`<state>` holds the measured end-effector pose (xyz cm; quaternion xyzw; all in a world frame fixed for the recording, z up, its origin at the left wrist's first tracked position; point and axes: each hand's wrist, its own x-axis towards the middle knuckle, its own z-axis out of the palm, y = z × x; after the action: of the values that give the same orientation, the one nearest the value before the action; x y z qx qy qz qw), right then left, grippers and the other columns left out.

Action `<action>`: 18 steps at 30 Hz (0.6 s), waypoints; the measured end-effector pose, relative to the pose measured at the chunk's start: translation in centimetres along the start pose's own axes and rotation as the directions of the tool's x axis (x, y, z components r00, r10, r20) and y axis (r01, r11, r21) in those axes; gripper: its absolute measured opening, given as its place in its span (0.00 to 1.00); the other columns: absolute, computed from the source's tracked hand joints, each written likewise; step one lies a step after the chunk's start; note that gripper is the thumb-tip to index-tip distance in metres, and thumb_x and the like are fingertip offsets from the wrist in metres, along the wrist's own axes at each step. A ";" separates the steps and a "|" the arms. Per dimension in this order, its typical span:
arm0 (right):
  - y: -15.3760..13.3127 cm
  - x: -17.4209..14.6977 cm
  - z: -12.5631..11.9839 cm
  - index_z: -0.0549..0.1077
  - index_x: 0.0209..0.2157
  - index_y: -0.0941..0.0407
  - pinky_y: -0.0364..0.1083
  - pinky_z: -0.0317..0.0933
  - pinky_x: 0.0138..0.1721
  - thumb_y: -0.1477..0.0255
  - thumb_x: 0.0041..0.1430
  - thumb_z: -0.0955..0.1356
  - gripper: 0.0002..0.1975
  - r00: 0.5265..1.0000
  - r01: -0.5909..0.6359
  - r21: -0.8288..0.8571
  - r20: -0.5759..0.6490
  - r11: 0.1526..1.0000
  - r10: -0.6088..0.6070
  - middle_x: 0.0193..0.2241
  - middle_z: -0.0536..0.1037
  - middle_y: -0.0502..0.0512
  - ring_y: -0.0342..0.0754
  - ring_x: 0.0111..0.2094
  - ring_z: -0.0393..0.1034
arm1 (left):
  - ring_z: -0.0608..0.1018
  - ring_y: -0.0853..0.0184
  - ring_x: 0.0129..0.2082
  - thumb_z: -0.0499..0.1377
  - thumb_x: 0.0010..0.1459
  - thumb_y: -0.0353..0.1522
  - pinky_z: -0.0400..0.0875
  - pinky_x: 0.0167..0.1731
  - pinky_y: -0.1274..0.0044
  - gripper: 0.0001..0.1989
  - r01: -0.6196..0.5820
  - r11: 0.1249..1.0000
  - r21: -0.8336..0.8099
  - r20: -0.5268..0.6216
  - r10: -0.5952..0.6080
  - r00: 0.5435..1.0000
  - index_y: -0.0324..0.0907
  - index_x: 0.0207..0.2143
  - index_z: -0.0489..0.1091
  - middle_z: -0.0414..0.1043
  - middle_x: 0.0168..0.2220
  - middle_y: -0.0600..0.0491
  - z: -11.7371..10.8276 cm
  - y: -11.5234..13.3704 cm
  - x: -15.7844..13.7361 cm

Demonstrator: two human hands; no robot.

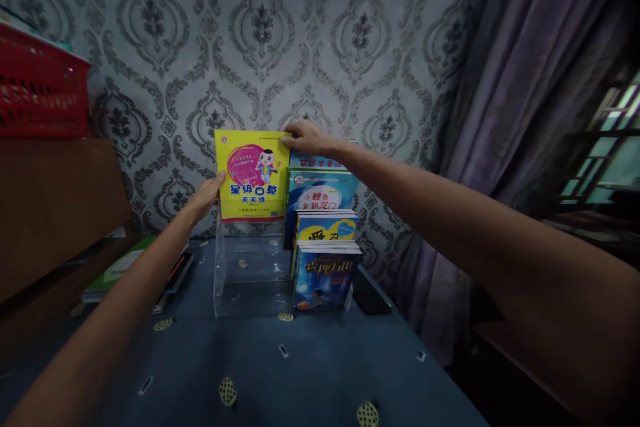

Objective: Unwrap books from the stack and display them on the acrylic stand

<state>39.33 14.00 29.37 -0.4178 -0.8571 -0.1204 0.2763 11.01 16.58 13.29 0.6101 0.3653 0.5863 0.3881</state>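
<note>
A yellow workbook (253, 177) with a pink cartoon cover stands upright at the top left of a clear tiered book rack (219, 273). My left hand (206, 196) grips its left edge. At its upper right corner, the fingers of my right hand (307, 138) are closed on the edge. Right of the workbook, the rack holds stepped rows of books: a teal book (323, 190), a yellow and blue book (325, 227) and a dark blue book (326, 280) at the front. My right forearm hides part of the back row.
The rack stands on a blue patterned tablecloth (280, 373) against a papered wall. Left are a stack of books (117, 270), a wooden cabinet (60, 207) and a red basket (43, 83). A dark flat object (371, 299) lies right of the rack, near a purple curtain (465, 180).
</note>
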 end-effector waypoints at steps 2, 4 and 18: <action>-0.4 -0.2 -0.2 0.77 0.44 0.63 0.49 0.65 0.43 0.71 0.65 0.63 0.14 1.000 -0.005 0.005 -0.019 1.000 0.006 0.32 0.79 0.60 0.52 0.38 0.73 | 0.84 0.55 0.39 0.60 0.48 0.64 0.77 0.39 0.69 0.38 0.008 1.000 0.020 0.006 -0.008 1.000 0.40 0.43 0.77 0.84 0.34 0.46 -0.1 -0.1 0.1; -0.5 -0.2 -0.2 0.76 0.47 0.64 0.49 0.64 0.45 0.71 0.67 0.61 0.16 0.999 -0.003 0.013 -0.048 1.000 0.004 0.36 0.80 0.62 0.52 0.40 0.73 | 0.84 0.54 0.39 0.59 0.48 0.65 0.77 0.39 0.68 0.40 0.013 0.999 0.031 0.017 -0.014 1.000 0.40 0.44 0.76 0.84 0.35 0.45 -0.1 -0.2 0.1; 0.4 -3.9 -0.2 0.74 0.41 0.59 0.51 0.65 0.49 0.70 0.72 0.57 0.17 0.889 0.013 0.209 -0.449 0.978 0.085 0.39 0.80 0.59 0.51 0.43 0.74 | 0.81 0.57 0.41 0.61 0.41 0.67 0.72 0.33 0.73 0.42 -0.012 1.000 0.025 -0.086 0.015 0.996 0.41 0.41 0.73 0.81 0.39 0.46 -0.3 0.7 -0.6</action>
<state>41.60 11.67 27.28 -0.3628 -0.7682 -0.1203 0.5136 10.64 15.72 13.68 0.5914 0.3847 0.6101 0.3606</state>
